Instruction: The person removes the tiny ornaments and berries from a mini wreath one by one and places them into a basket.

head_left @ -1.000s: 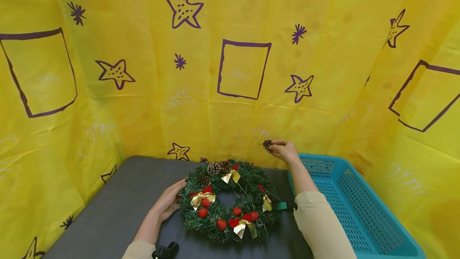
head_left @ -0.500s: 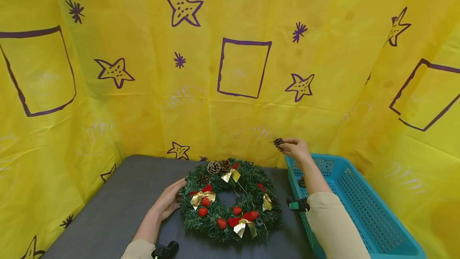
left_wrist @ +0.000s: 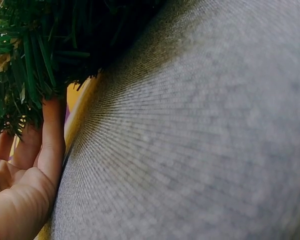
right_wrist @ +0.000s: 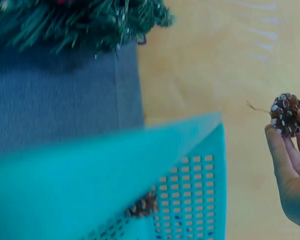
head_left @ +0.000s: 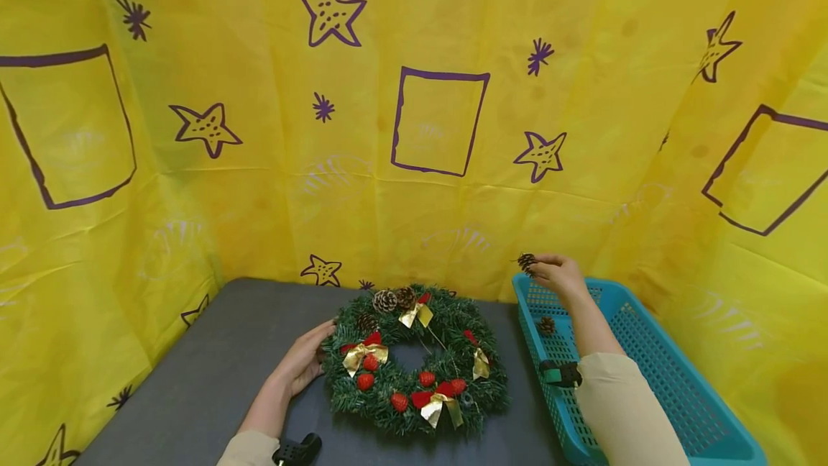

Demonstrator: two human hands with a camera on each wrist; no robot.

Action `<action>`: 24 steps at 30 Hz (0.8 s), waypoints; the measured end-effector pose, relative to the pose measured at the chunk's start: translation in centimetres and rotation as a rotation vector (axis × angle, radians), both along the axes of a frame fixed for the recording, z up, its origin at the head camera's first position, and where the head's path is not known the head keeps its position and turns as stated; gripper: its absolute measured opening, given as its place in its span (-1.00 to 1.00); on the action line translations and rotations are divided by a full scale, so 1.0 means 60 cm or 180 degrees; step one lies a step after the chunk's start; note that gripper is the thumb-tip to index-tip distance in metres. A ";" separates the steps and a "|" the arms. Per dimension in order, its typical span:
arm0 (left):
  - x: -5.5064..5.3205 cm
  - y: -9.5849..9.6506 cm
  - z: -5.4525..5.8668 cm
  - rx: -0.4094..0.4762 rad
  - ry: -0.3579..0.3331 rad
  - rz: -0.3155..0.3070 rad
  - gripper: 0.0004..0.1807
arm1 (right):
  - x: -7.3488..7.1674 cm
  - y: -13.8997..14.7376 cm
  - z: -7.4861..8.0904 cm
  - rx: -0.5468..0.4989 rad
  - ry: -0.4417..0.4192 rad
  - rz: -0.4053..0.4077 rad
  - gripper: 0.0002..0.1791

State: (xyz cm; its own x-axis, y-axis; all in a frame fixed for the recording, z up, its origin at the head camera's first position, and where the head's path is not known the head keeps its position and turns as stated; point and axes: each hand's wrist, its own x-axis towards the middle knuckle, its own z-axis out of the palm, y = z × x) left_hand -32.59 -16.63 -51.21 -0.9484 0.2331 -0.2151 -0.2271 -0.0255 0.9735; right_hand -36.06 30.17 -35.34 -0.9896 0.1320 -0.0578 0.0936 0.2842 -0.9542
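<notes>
My left hand (head_left: 307,358) rests against the left edge of a green wreath (head_left: 343,398) lying on the dark table. In the left wrist view, the fingers (left_wrist: 52,137) stretch fairly straight to the greenery, their tips partly hidden in it. The wreath bears gold bows with red tops, red berries and several pine cones (head_left: 384,301). My right hand (head_left: 561,277) pinches a small pine cone (right_wrist: 286,114) in its fingertips, raised over the far left corner of the blue basket (head_left: 675,372). Thin wire sticks out from that cone, and its scales have whitish tips.
Another pine cone (head_left: 546,326) lies inside the basket near its left wall. The basket stands along the right of the dark table (head_left: 213,372). Yellow cloth (head_left: 272,221) with purple drawings hangs behind and at both sides.
My right hand has moved right with its pine cone, from beyond the wreath to over the basket's far left corner. The cone in the basket has come into view. My left hand stays put.
</notes>
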 end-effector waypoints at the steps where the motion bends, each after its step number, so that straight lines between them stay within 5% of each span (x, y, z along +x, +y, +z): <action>1: 0.000 0.000 0.000 -0.0001 -0.0002 -0.0006 -0.17 | 0.002 0.005 0.000 0.0046 0.0003 -0.0012 -0.40; 24: -0.004 -0.002 -0.002 -0.0078 -0.0015 0.0020 -0.22 | 0.031 0.089 -0.044 0.0153 -0.0061 -0.0287 -0.40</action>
